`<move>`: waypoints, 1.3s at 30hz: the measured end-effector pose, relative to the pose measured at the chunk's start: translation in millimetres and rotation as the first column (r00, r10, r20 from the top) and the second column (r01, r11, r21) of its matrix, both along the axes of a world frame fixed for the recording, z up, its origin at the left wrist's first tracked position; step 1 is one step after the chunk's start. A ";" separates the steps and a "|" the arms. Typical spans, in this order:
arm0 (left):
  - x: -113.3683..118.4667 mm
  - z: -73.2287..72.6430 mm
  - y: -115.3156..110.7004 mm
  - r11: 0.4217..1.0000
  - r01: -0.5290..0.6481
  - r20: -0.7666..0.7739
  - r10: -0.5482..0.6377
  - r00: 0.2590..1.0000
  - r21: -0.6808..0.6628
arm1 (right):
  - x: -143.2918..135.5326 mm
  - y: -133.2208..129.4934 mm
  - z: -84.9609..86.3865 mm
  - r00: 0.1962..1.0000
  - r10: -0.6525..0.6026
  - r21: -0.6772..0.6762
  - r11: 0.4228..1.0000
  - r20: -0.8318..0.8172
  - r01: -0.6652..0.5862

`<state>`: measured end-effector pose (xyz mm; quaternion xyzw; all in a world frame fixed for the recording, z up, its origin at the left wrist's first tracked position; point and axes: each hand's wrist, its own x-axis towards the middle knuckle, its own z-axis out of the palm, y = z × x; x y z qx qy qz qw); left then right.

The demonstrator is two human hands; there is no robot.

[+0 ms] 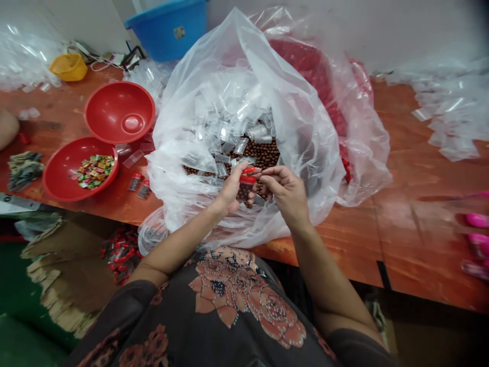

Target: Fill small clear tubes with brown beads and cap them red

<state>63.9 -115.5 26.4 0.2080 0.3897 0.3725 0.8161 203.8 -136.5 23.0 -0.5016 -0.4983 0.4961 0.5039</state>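
Left hand [232,189] holding a red-lidded container [246,188], right hand [284,191] beside

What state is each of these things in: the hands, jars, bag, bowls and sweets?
Left hand: gripping a jar
Right hand: fingertips at the jar's red top
Held jar: dark contents; red lid appears raised
Two table jars: filled, red-topped
Clear plastic bag: open, crumpled
Brown balls: loose in the bag
Upper red bowl: upright
Lower red bowl: holding sweets
Sweets: wrapped
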 end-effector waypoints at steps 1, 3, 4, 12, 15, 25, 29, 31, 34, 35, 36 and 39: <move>1.6 -0.8 -1.1 1.000 0.004 -0.024 -0.004 1.000 0.009 | -2.9 0.5 1.1 1.000 -0.016 0.021 1.000 0.025 0.015; 4.5 -1.4 -3.5 0.999 0.011 -0.082 -0.008 0.997 0.039 | -6.7 1.3 1.2 0.996 -0.039 0.069 0.997 0.075 0.033; 5.8 -1.4 -4.6 0.998 0.012 -0.111 -0.006 0.994 0.055 | -7.8 1.5 0.6 0.994 -0.043 0.100 0.994 0.104 0.033; 7.8 -1.9 -6.7 0.997 -0.068 -0.112 0.070 0.991 0.028 | 3.9 -2.8 -8.8 0.906 0.074 0.265 0.944 0.416 -0.199; 3.8 2.7 -3.0 0.998 -0.047 -0.034 0.048 0.998 0.031 | 15.9 -1.2 -14.5 0.904 0.041 0.262 0.951 0.426 -0.166; 4.7 3.0 -2.0 0.999 0.000 0.027 -0.002 1.000 0.044 | 17.0 -4.7 -9.8 0.584 -0.124 0.447 0.772 0.802 -0.451; 3.6 3.4 -5.3 0.997 -0.004 -0.001 0.004 1.000 0.080 | 15.9 1.4 -18.9 0.538 -0.178 0.480 0.724 0.824 -0.495; 2.4 1.7 -9.3 0.997 -0.001 -0.010 0.002 1.000 0.079 | 13.6 4.1 -24.7 0.515 -0.194 0.485 0.702 0.835 -0.521; -4.3 -2.2 -17.6 0.996 -0.030 -0.039 0.033 0.999 0.085 | 9.1 0.8 -27.7 0.476 -0.203 0.475 0.673 0.856 -0.567; -10.2 -3.4 -19.7 0.992 -0.056 -0.068 0.065 0.996 0.116 | 9.9 -2.3 -26.8 0.465 -0.198 0.467 0.663 0.863 -0.585; -19.2 -4.8 -20.7 0.981 -0.091 -0.112 0.111 0.987 0.170 | 13.2 -5.5 -25.5 0.463 -0.202 0.469 0.660 0.863 -0.587; -71.5 -11.2 -17.6 0.878 -0.201 -0.325 0.361 0.874 0.434 | 38.0 -7.0 -24.2 0.569 -0.300 0.559 0.747 0.766 -0.360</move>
